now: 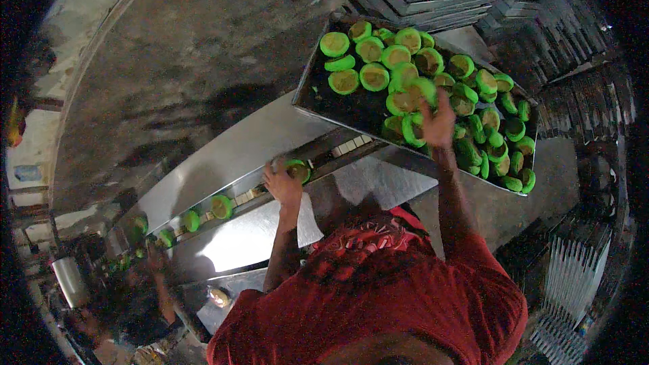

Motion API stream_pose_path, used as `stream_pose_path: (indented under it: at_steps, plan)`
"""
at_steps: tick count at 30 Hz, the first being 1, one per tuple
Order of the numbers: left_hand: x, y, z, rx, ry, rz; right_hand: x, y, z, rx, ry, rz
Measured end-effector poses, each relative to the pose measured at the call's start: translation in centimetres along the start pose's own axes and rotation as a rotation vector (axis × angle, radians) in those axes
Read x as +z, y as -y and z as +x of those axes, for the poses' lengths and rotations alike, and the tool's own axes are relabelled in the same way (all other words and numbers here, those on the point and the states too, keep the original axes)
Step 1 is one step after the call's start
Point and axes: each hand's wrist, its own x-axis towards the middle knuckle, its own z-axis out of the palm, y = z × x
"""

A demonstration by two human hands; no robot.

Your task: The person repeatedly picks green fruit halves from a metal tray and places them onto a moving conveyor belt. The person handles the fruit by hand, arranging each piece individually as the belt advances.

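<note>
Left hand (282,185) at green round (298,172) in channel (353,144); right hand (439,120) at rounds (374,77) in tray (358,111).

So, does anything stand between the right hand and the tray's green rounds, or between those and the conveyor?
Nothing visible stands between the right hand and the green rounds. Between those and the conveyor is the tray's near rim; at the conveyor, the left hand covers part of another green round.

left hand (284,185): fingers bent | right hand (439,123): farther forward, arm (453,192) extended, fingers blurred | both hands bare
</note>
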Motion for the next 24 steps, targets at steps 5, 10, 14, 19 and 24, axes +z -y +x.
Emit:
stream_pose_path:
  at_steps: [5, 10, 14, 19, 24]
  plan:
    - [-4.9, -2.4, 3.5, 0.142, -0.141, -0.397, 6.5, 12.4, -8.4, -0.297, 0.493, 0.280]
    - [-4.9, -12.2, 8.4, 0.344, -0.068, -0.553, 11.0, 11.4, -12.4, -0.472, 0.974, -0.130]
    - [-2.2, -19.3, 7.6, 0.623, 0.237, -0.492, 3.7, 5.3, -7.6, -0.328, 0.309, -0.199]
    - [0.7, -23.8, 6.5, 0.550, 0.270, -0.029, -0.7, 1.3, -4.7, 0.040, 0.401, -0.448]
    - [2.0, -19.6, 8.8, 0.470, 0.244, -0.287, 0.9, 2.2, -0.6, 0.132, 0.113, 0.060]
